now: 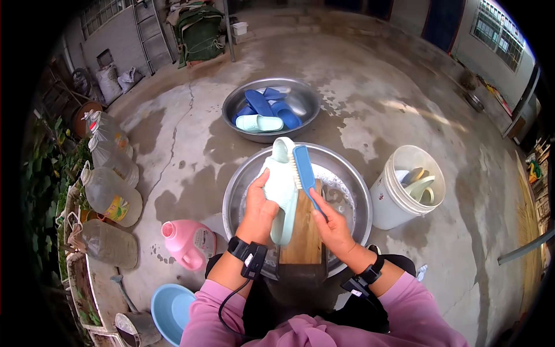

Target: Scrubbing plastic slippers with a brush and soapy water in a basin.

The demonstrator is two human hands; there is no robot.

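Note:
My left hand (260, 212) grips a pale mint slipper (284, 225) by its strap, tilted on its side above a metal basin (362, 191). In my right hand (334, 225) is a blue scrub brush (305, 167), its cream bristles against the slipper's side near one end. Beneath them a wooden board (302, 243) slopes into the basin, which holds sudsy water (340, 197). Just beyond stands a second metal basin (269, 136) with several blue slippers (259, 103) and one mint slipper (259, 123).
At the right stands a white bucket (392, 212) with slippers (418, 184) inside. A pink detergent jug (190, 243) and a light blue basin (171, 310) are on my left. Several large plastic bottles (112, 195) line the left edge, near a metal watering can (136, 327). Wet patches mark the concrete floor.

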